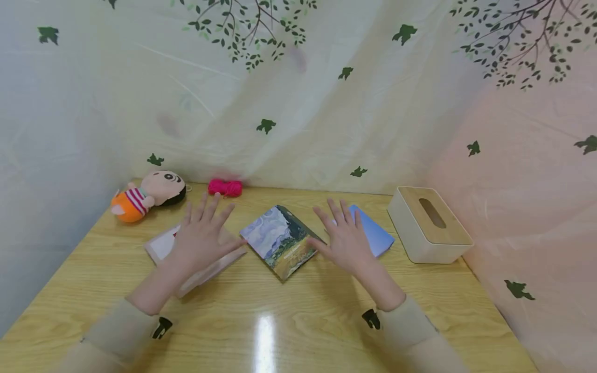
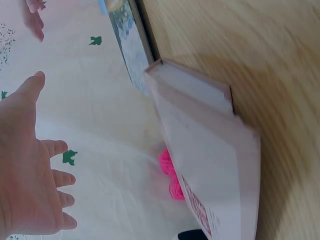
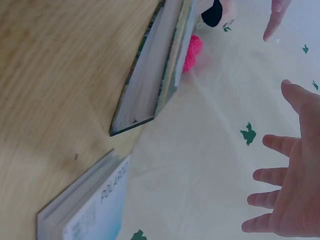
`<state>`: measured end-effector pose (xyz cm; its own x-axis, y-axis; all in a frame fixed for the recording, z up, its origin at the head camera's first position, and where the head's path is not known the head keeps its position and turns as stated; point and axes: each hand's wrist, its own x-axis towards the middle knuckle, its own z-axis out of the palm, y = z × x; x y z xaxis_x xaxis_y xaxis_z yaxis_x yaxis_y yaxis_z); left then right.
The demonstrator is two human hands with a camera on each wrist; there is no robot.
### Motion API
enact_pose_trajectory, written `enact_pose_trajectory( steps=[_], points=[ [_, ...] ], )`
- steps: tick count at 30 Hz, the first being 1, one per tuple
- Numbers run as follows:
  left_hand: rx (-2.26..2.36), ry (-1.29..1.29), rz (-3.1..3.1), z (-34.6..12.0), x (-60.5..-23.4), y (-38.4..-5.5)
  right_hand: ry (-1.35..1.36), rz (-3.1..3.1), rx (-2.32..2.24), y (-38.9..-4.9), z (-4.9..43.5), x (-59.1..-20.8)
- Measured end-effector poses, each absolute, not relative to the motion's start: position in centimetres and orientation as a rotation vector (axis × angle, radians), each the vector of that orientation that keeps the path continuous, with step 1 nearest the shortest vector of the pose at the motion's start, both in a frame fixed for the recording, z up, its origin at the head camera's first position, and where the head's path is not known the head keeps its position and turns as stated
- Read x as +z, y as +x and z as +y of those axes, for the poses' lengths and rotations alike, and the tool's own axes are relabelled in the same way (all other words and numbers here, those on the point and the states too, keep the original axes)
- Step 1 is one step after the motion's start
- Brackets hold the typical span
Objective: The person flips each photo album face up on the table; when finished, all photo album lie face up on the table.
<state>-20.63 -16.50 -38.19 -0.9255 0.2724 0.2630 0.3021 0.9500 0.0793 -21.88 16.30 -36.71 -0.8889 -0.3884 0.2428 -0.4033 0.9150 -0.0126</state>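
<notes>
Both hands hover over the table with fingers spread and nothing held. Below my left hand (image 1: pixel 201 241) lies a pale pinkish-white book (image 2: pixel 205 145), partly hidden by that hand in the head view. Between the hands sits a book with a painted landscape cover (image 1: pixel 282 241), turned cornerwise; its page edges (image 3: pixel 155 65) show in the right wrist view. My right hand (image 1: pixel 347 241) is above and in front of a blue book (image 1: pixel 373 230), which it partly covers. In the right wrist view, lettering runs along the blue book's cover (image 3: pixel 107 200).
At the back left lies a plush doll (image 1: pixel 151 194) in orange and stripes, beside a bright pink yarn bundle (image 1: pixel 225 187). A white tissue box with a wooden lid (image 1: pixel 410 212) stands at the right. A leaf-patterned curtain (image 1: pixel 317 114) hangs behind the wooden table (image 1: pixel 214 321).
</notes>
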Motion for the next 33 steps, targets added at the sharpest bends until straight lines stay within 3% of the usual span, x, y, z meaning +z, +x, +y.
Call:
enact_pose_trajectory(
  steps=[18, 33],
  points=[
    [-0.187, -0.372, -2.850, -22.9, -37.4, -21.6, 0.852, -2.773, 0.121, -22.7, 11.2, -33.3],
    [-0.210, -0.365, -2.936, -27.2, -39.7, -22.5, 1.220, -2.662, 0.066, -23.1, 5.2, -37.3]
  ],
)
